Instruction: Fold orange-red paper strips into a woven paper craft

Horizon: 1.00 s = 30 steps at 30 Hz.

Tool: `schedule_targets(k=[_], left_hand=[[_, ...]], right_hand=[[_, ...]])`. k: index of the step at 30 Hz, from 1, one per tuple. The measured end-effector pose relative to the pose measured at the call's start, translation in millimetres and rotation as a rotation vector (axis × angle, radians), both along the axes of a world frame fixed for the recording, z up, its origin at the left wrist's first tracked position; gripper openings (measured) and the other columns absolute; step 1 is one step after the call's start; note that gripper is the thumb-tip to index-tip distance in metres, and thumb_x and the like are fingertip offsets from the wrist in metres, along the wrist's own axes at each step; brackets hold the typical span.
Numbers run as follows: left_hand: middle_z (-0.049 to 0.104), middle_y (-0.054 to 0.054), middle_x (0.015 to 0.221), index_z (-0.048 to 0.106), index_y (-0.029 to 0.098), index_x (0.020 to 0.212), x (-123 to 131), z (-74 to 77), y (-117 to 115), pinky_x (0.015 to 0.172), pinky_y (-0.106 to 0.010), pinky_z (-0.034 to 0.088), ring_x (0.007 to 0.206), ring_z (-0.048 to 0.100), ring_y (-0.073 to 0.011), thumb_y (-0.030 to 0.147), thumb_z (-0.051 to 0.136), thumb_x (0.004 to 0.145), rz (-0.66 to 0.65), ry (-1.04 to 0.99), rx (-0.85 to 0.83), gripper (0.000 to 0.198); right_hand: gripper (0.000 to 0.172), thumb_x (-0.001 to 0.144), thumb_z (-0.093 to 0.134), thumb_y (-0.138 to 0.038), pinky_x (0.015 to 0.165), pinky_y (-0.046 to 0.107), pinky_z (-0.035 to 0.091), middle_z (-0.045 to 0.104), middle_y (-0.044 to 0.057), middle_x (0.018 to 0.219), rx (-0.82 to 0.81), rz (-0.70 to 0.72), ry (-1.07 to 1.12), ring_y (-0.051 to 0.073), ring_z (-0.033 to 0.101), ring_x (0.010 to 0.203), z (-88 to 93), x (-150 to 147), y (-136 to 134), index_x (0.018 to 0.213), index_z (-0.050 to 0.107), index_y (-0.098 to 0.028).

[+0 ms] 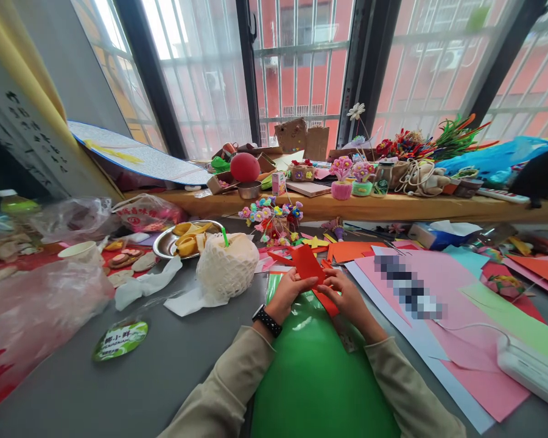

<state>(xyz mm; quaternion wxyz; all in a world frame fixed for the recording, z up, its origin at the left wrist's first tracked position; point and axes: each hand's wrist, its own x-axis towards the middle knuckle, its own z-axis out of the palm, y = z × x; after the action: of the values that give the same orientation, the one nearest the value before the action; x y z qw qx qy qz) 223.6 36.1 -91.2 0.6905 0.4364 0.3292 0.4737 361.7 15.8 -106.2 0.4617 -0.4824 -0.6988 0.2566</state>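
Between my two hands is a small piece of red paper (307,263), raised over a glossy green sheet (319,371). My left hand (288,297), with a dark dotted watch band at the wrist, pinches the paper at its lower left, thumb on top. My right hand (346,298) has its fingers bent at the paper's lower right edge. More red paper (325,302) lies just under the hands on the green sheet. Orange and red paper pieces (351,251) lie beyond them.
Left of the green sheet stands a netted coconut (228,267) with a green straw, beside a metal plate (164,243) of banana peel. Large pink sheets (479,359) and a white power strip (530,365) lie to the right. Crafted flowers (274,219) stand before the crowded windowsill (201,204).
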Motion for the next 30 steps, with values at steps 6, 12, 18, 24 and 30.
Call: schedule_targets(k=[6,12,18,24,30], left_hand=[[0.061,-0.005,0.077,0.049,0.011,0.082,-1.4,-3.0,1.5,0.065,-0.024,0.043,0.067,0.057,-0.0127,0.017,0.065,0.054,0.034,0.005,-0.009,0.032],[0.062,-0.006,0.074,0.048,0.011,0.082,-1.4,-2.8,1.5,0.064,-0.025,0.043,0.064,0.058,-0.0135,0.018,0.067,0.052,0.023,-0.010,-0.009,0.037],[0.062,-0.006,0.076,0.048,0.012,0.089,-0.6,-1.4,0.7,0.063,-0.025,0.043,0.066,0.058,-0.0155,0.021,0.069,0.048,-0.071,0.005,0.020,0.047],[0.060,-0.008,0.084,0.048,0.012,0.095,-0.3,-4.8,1.4,0.067,-0.027,0.042,0.072,0.057,-0.0164,0.021,0.067,0.051,-0.100,0.028,0.062,0.048],[0.060,-0.008,0.084,0.054,0.011,0.089,-0.2,2.4,-4.9,0.066,-0.024,0.040,0.074,0.055,-0.0160,0.020,0.066,0.053,-0.225,0.072,0.102,0.038]], right_hand=[[0.017,0.070,0.049,-0.031,0.067,0.027,0.044,0.049,0.010,0.095,-0.017,0.034,0.006,0.019,0.046,0.093,-1.1,-2.1,0.8,0.064,0.054,-0.016],[0.018,0.069,0.050,-0.035,0.065,0.025,0.045,0.047,0.008,0.096,-0.039,0.067,0.028,0.017,0.047,0.091,-0.4,0.9,-0.2,0.066,0.054,-0.017],[0.027,0.071,0.044,-0.040,0.064,0.026,0.043,0.050,0.008,0.093,-0.051,0.025,0.041,0.018,0.047,0.089,-1.1,4.0,3.0,0.067,0.058,-0.017],[0.032,0.072,0.045,-0.036,0.081,0.027,0.033,0.055,0.004,0.083,0.024,0.017,0.037,0.017,0.045,0.096,6.3,3.9,-0.8,0.048,0.056,-0.019],[0.038,0.072,0.041,-0.043,0.069,0.027,0.039,0.059,0.004,0.074,0.011,-0.153,0.209,0.017,0.054,0.074,8.4,9.2,-1.2,0.048,0.052,-0.017]])
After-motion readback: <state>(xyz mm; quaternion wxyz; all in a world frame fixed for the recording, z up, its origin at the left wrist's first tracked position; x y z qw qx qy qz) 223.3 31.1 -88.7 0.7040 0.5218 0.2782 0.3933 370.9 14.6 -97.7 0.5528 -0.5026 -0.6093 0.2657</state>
